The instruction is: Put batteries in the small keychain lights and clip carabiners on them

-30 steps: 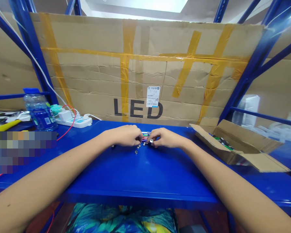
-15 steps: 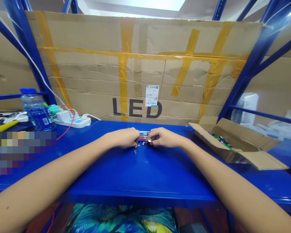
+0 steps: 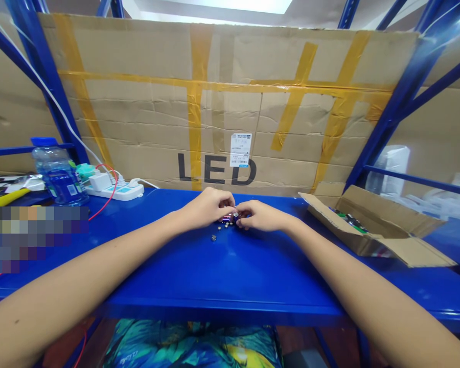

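My right hand (image 3: 258, 215) is closed, its fingertips pinching a small dark battery (image 3: 236, 216) with a silvery end. My left hand (image 3: 210, 208) is curled just beside it, thumb and fingers brought together near the battery's upper end; whatever is between them is hidden. Beneath the left fingers, a row of red and blue cylinders (image 3: 226, 218), which look like batteries, lies on the blue table (image 3: 230, 276), mostly covered. In front of them are several tiny silvery pieces, like button cells, one group of which (image 3: 213, 238) sits closer to me.
At the right stands an open cardboard box (image 3: 375, 227) with green and dark items inside. A blue-capped bottle (image 3: 59, 171), a white power strip (image 3: 117, 191) and a red wire (image 3: 108, 202) are at the left. A large cardboard sheet (image 3: 145, 122) closes off the back.
My left hand has risen and moved right, toward my right hand, now covering most of the cylinder row. The battery in my right hand now stands more upright.
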`<state>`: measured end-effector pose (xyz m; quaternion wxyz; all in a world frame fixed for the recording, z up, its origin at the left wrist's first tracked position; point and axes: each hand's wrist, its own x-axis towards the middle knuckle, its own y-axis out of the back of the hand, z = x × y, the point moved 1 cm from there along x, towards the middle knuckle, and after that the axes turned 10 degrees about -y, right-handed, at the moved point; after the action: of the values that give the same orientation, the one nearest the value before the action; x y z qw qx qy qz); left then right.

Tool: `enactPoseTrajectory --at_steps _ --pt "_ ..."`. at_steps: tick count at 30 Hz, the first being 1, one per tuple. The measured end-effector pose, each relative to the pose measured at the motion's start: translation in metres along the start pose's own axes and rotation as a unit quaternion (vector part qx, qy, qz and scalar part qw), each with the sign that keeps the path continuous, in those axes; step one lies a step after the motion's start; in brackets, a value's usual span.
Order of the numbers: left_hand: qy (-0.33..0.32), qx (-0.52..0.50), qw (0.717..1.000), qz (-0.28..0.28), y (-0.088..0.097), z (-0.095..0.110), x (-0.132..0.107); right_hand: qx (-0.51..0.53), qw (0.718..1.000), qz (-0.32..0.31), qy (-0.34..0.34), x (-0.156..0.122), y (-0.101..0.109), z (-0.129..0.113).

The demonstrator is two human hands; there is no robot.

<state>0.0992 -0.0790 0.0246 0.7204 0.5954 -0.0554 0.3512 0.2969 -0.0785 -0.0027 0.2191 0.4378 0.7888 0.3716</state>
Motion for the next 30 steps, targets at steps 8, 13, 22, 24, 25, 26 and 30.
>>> enactPoseTrajectory --at_steps 8,13,22,24,25,26,30 --pt "-0.12 0.037 0.992 0.007 -0.015 -0.011 -0.002 0.042 0.999 -0.012 0.001 0.002 -0.001 0.003" --pt "-0.131 0.037 0.989 -0.062 -0.01 -0.014 -0.004 0.054 0.998 -0.026 0.008 0.003 -0.001 0.005" --pt "-0.053 0.157 0.971 -0.175 0.004 -0.013 -0.008 0.055 0.998 -0.036 0.004 0.003 0.002 0.005" --pt "-0.052 0.154 0.966 -0.199 0.003 -0.013 -0.009 0.048 0.998 -0.034 0.0 0.002 0.002 0.004" --pt "-0.049 0.153 0.965 -0.209 0.002 -0.012 -0.01 0.042 0.999 -0.031 -0.003 0.002 0.002 0.003" --pt "-0.045 0.154 0.963 -0.217 0.001 -0.012 -0.011 0.037 0.999 -0.027 -0.007 0.001 0.002 0.002" --pt "-0.016 0.139 0.966 -0.217 -0.001 -0.01 -0.011 0.025 0.999 -0.015 -0.016 0.0 0.001 -0.001"
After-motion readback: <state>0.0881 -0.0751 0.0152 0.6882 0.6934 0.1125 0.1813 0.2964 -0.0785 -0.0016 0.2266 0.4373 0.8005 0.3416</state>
